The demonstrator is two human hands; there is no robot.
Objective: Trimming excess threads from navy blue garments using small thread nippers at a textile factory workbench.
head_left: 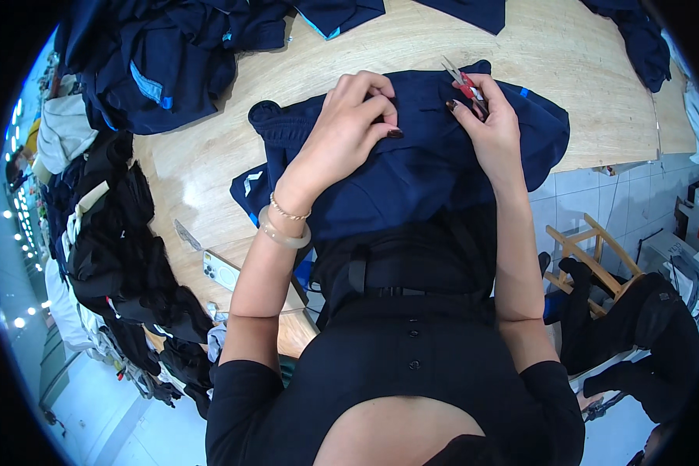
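A navy garment with a gathered elastic edge at its left end lies across the table's front edge, against my body. My left hand rests on its upper part, fingers curled down and thumb and fingertips closed on the cloth. My right hand holds small scissors with red handles, their pointed blades aimed up and away to the left. This hand sits over the right half of the garment; whether it also grips cloth is hidden. Small light blue marks show near the garment's right end.
More navy garments with light blue trim are heaped at the far left of the wooden table. A phone lies by my left forearm. Dark clothes pile up at left. A wooden stool stands at right.
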